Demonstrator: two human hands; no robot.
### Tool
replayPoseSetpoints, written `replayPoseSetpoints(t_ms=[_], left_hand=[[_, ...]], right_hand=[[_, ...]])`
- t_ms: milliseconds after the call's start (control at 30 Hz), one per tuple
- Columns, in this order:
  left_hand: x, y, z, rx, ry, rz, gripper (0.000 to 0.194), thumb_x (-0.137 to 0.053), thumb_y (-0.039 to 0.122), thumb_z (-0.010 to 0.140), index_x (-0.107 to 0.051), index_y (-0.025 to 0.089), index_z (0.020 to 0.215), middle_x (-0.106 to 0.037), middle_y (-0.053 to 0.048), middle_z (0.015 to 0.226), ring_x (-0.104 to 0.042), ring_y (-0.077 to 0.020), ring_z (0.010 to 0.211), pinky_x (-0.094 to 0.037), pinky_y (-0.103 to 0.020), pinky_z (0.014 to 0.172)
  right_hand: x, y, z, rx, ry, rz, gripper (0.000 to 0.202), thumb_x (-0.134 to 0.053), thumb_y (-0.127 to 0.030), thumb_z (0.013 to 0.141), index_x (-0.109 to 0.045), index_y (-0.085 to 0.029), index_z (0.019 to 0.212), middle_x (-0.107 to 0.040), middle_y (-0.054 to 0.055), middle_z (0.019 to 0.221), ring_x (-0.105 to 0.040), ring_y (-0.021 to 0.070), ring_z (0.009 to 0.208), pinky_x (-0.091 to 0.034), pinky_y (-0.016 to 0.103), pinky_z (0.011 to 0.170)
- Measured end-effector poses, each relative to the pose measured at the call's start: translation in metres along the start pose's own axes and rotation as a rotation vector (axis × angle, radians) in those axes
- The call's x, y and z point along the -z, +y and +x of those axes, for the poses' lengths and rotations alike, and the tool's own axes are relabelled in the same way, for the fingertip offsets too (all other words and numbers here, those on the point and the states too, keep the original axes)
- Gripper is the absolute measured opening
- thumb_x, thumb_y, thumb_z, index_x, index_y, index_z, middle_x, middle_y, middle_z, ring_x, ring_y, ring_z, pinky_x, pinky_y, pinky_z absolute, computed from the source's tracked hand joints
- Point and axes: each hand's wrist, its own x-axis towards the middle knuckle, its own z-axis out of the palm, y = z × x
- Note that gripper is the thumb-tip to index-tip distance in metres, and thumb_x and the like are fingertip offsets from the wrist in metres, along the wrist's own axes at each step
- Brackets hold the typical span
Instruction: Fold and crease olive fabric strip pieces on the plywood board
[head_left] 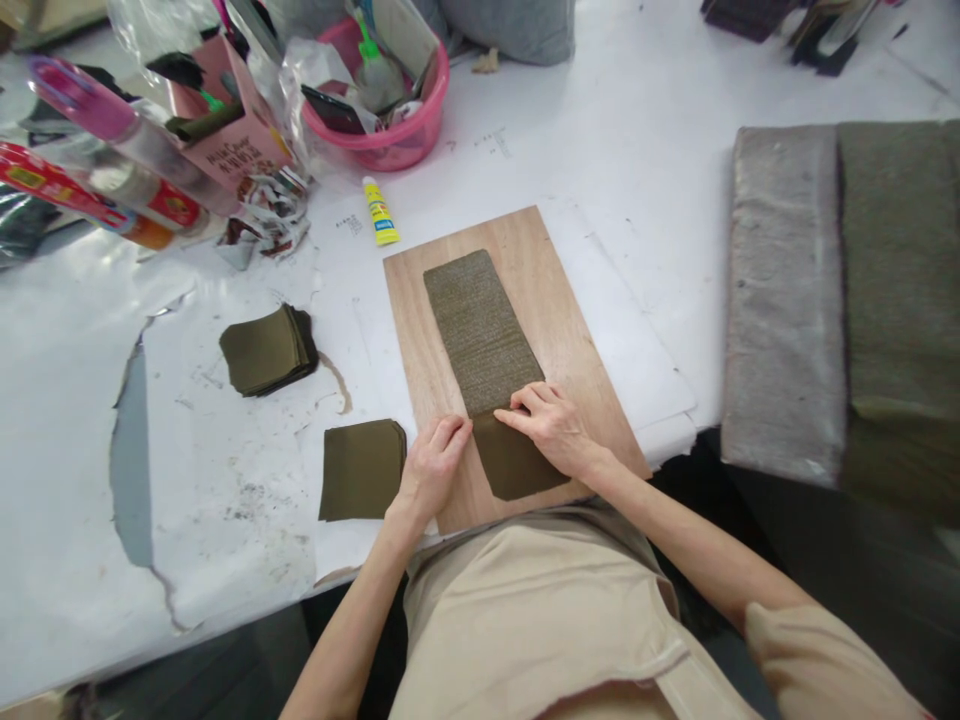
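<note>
A wooden board (592,340) lies at the table's front edge. On it is a long olive piece with a textured, greyish upper part (484,325) and a smooth olive lower part (517,462), meeting at a straight line across. My left hand (437,460) has its fingers closed together at the left end of that line, pinching the edge. My right hand (551,425) is closed over the right end, thumb and fingertips on the olive piece at the join. Beside my left hand sits a stack of olive pieces (361,470), with another stack (262,350) farther left.
A yellow glue tube (380,212) lies beyond the board. Behind it stand a pink basket (409,140) of tools, a pink box (236,140) and bottles (90,100). Folded grey and olive material (787,300) lies at the right. The table's paper cover is torn (133,460) at left.
</note>
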Motion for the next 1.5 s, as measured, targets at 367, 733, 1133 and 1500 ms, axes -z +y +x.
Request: replayPoseSetpoints(t_ms=[367,733,1133,1500], left_hand=[[-0.028,0.027,0.01,0.059,0.051,-0.032,0.041,-0.043,0.013,0.097,-0.046,0.02,0.137,-0.058,-0.012,0.112,-0.055,-0.0251,0.107,-0.052,-0.043,0.092],[-0.027,0.023,0.01,0.026,0.047,0.017,0.041,-0.041,0.016,0.098,-0.045,0.019,0.139,-0.057,-0.012,0.111,-0.053,-0.0235,0.107,-0.051,-0.04,0.09],[-0.012,0.033,0.022,-0.054,-0.173,0.278,0.043,-0.045,0.012,0.095,-0.045,0.013,0.137,-0.057,-0.015,0.121,-0.051,-0.0274,0.115,-0.047,-0.043,0.097],[-0.004,0.038,0.033,-0.079,-0.274,0.327,0.048,-0.048,0.01,0.093,-0.041,0.012,0.14,-0.056,-0.014,0.119,-0.051,-0.0266,0.113,-0.046,-0.04,0.094]], right_hand=[[0.001,0.006,-0.001,0.004,-0.016,0.022,0.022,-0.051,-0.023,0.097,-0.069,-0.028,0.109,-0.062,0.004,0.095,-0.05,0.0181,0.097,-0.038,0.033,0.087],[0.018,0.036,-0.003,0.113,-0.029,0.062,0.02,-0.053,-0.019,0.095,-0.071,-0.022,0.102,-0.062,0.004,0.092,-0.05,0.0176,0.092,-0.039,0.031,0.087],[0.014,0.031,-0.006,0.157,-0.001,-0.024,0.022,-0.05,-0.018,0.097,-0.069,-0.02,0.106,-0.061,0.005,0.091,-0.05,0.0179,0.092,-0.04,0.032,0.086],[0.023,0.057,-0.009,0.153,-0.027,0.089,0.021,-0.051,-0.021,0.097,-0.07,-0.021,0.106,-0.062,0.005,0.092,-0.05,0.0171,0.091,-0.042,0.03,0.083]])
